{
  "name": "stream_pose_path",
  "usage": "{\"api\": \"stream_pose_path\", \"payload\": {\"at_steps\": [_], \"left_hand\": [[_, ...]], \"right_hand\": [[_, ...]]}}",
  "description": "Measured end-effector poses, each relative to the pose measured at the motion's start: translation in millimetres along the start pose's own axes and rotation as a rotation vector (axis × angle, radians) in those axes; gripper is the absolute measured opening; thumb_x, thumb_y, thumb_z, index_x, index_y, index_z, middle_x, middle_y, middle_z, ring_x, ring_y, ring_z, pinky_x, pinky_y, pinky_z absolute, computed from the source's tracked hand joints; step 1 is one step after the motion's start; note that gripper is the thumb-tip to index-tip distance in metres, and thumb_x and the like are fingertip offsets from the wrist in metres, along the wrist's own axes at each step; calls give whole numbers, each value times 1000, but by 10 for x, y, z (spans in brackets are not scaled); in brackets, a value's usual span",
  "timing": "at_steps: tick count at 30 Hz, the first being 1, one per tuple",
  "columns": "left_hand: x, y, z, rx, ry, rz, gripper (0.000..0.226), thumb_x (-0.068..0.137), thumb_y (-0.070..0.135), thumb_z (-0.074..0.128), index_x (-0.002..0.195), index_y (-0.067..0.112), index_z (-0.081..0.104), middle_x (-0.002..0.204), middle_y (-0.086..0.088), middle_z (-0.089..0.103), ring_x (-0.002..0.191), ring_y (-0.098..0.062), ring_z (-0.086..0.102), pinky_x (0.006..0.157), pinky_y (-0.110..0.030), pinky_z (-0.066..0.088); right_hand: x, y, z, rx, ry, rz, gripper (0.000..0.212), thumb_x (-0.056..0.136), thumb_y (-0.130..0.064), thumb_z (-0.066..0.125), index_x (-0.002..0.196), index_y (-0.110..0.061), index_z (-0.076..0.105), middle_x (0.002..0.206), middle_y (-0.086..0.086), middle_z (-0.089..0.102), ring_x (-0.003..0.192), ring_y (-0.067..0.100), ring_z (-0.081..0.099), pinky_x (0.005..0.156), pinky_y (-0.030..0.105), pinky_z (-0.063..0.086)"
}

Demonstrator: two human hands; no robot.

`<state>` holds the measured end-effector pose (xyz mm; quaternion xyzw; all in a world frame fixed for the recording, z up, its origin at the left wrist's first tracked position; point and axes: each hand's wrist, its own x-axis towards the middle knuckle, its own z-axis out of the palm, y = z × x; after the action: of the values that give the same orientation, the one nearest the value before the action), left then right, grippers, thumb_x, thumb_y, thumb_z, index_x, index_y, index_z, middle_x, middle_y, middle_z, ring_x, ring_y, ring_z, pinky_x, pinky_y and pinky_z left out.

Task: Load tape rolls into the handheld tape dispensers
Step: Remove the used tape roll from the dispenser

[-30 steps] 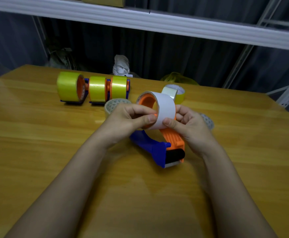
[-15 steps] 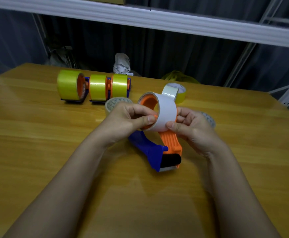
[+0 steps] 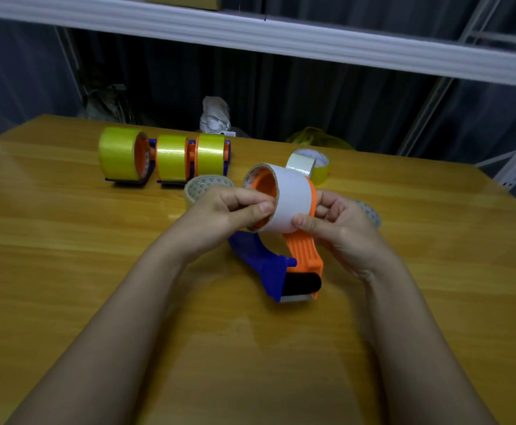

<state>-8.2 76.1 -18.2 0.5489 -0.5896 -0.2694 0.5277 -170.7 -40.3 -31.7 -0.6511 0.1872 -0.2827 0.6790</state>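
While the white roll (image 3: 290,200) is seated over the orange hub (image 3: 264,187) of the dispenser (image 3: 284,268), it is pinched from both sides above the middle of the table (image 3: 66,240). The left hand (image 3: 229,210) is curled on the roll's open rim, thumb and forefinger closed on its edge; the right hand (image 3: 336,222) is curled behind roll and dispenser, its thumb pressed on the white face. Whether a free tape end is held cannot be told. The dispenser's blue handle (image 3: 259,256) and black roller (image 3: 301,283) point toward the near edge, and the roller appears to be resting on the table.

Toward the far left corner, three loaded dispensers (image 3: 164,156) with yellow rolls are stood in a row, touching or nearly so; these are judged finished. A grey roll (image 3: 201,185) lies flat just behind the left hand, a silver-and-yellow roll (image 3: 310,165) lies beyond the white roll, and part of another roll (image 3: 371,213) shows behind the right hand. No spare empty dispenser is seen.

The fourth loading is judged nearly done: the roll is mounted, while threading of the tape past the roller to the blade is not yet shown.
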Motion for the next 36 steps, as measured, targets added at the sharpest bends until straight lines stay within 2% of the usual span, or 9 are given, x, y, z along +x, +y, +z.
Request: {"api": "stream_pose_path", "payload": {"at_steps": [3, 6, 8, 11, 16, 19, 22, 29, 36], "left_hand": [[11, -5, 54, 62, 66, 21, 26, 72, 42, 58, 95, 32, 65, 86, 19, 68, 88, 1, 62, 76, -11, 49], [29, -70, 109, 195, 112, 98, 38, 72, 39, 67, 103, 18, 70, 97, 1, 69, 92, -12, 64, 81, -29, 54], [35, -93, 113, 189, 140, 118, 28, 71, 35, 68, 96, 21, 71, 93, 3, 68, 90, -6, 62, 78, -22, 51], [34, -56, 108, 194, 94, 98, 17, 69, 31, 72, 84, 34, 65, 87, 14, 64, 88, 4, 59, 78, -10, 44], [33, -14, 100, 122, -57, 8, 14, 75, 26, 67, 86, 35, 68, 87, 20, 67, 92, 7, 60, 79, -10, 45], [37, -43, 84, 154, -64, 30, 24, 79, 8, 70, 86, 31, 69, 85, 18, 67, 88, 7, 61, 78, -10, 45], [32, -44, 80, 168, -29, 31, 27, 77, 6, 72, 81, 33, 70, 79, 21, 68, 85, 6, 62, 77, -10, 46], [16, 36, 84, 186, -34, -13, 25, 76, 11, 74, 77, 36, 71, 86, 13, 72, 88, -1, 65, 83, -21, 51], [30, 51, 101, 157, -15, -18, 22, 76, 7, 74, 77, 29, 72, 75, 18, 69, 79, 5, 64, 73, -10, 48]], "right_hand": [[17, 6, 17, 51, 32, -6, 30, 69, -12, 69, 97, -8, 62, 82, 3, 74, 74, 13, 70, 60, 21, 55], [27, 39, 5, 57, 60, 23, 26, 79, -24, 73, 103, -15, 67, 89, 5, 74, 81, 17, 69, 68, 27, 56], [45, 61, -11, 100, 110, 12, 29, 78, -35, 77, 100, -17, 72, 94, 7, 73, 86, 20, 68, 76, 33, 57], [59, 52, -11, 182, 135, -23, 40, 71, -37, 72, 104, -13, 69, 94, 8, 73, 88, 19, 68, 77, 30, 58], [53, 45, -19, 280, 70, 12, 38, 82, -24, 55, 114, -4, 61, 98, 8, 71, 90, 16, 67, 79, 28, 57], [51, 54, -9, 293, 37, 29, 39, 85, -24, 53, 118, -3, 60, 106, 13, 68, 99, 20, 65, 88, 32, 54], [53, 55, -15, 331, -16, 34, 38, 88, -21, 52, 120, -1, 59, 110, 15, 67, 103, 22, 64, 91, 34, 53], [57, 60, -64, 413, -141, 21, 50, 70, -27, 80, 113, -3, 66, 109, 15, 69, 102, 22, 66, 87, 31, 55], [57, 70, -56, 436, -133, 24, 59, 70, -24, 83, 119, -1, 59, 111, 16, 68, 106, 24, 64, 96, 38, 52]]}}
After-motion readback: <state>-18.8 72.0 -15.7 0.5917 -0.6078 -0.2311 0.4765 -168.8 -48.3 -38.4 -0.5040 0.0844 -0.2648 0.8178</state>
